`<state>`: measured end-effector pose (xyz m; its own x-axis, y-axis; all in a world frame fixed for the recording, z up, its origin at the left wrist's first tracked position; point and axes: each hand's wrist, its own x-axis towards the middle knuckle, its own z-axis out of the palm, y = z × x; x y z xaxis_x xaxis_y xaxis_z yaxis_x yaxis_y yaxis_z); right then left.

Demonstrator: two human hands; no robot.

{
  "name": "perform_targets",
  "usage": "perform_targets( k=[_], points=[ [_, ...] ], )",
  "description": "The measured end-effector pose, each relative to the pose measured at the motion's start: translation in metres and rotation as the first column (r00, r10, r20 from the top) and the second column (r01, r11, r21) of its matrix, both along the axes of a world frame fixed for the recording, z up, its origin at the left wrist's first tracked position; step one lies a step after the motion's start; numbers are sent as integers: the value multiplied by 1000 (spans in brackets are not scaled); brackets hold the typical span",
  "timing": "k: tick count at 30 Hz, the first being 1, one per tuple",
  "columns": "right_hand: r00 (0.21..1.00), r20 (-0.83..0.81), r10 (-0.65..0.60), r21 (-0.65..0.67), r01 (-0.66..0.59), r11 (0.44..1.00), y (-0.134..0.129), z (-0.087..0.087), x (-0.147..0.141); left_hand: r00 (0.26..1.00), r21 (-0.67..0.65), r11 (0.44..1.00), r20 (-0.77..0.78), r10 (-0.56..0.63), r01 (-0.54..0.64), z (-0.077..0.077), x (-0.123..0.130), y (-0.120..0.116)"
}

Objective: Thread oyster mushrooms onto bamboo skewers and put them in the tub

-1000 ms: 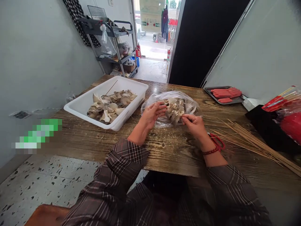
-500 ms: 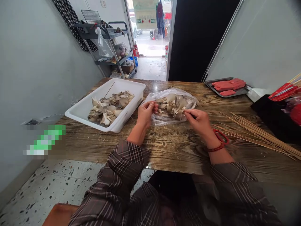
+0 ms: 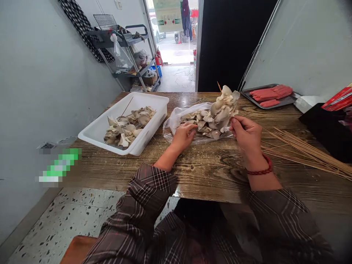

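Note:
Oyster mushrooms threaded in a bunch on a skewer (image 3: 219,86) rise upright over the bag, and the skewer's tip pokes out at the top. My right hand (image 3: 246,134), with a red braided bracelet at its wrist, is closed in a pinch at the lower end of this skewer, most of which the mushrooms hide. Beneath lies a clear plastic bag (image 3: 172,123), opened out, with loose oyster mushrooms (image 3: 202,119) in it. My left hand (image 3: 183,136) rests at the bag's near edge, thumb and fingers apart, fingertips by the loose mushrooms, holding nothing visible.
On the left stands a white plastic tub (image 3: 145,141) with mushrooms and a skewer inside. Bare bamboo skewers (image 3: 305,150) lie at right. Behind them are a dark tray (image 3: 261,102) of red packets and a black box (image 3: 321,128). A shelf cart (image 3: 129,40) stands beyond the table.
My right hand has lifted the skewer of mushrooms up from the bag and moved right. My left hand has let go of the skewer's end and shifted right, over the bag's edge.

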<state>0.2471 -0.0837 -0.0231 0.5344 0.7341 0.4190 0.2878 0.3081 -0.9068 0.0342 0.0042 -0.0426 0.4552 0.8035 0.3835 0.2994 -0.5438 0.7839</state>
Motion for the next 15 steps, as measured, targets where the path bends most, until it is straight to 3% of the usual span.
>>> perform_targets(
  k=[5, 8, 11, 15],
  points=[
    [998, -53, 33, 25, -31, 999, 2, -2, -4, 978, 95, 989, -186, -91, 111, -1, 8, -12],
    [1000, -5, 22, 10, -22, 1000, 4, -5, -4, 978, 100, 989, -188, -90, 110, -1, 11, -13],
    [999, 31, 6, 4, -6, 1000, 4, -6, -4, 998, 14, 998, -9, -60, 60, -1, 10, -7],
    [999, -36, 40, -4, -40, 999, 4, -6, -4, 938, -235, 967, 301, 173, -103, 2, 1, 4]
  ],
)
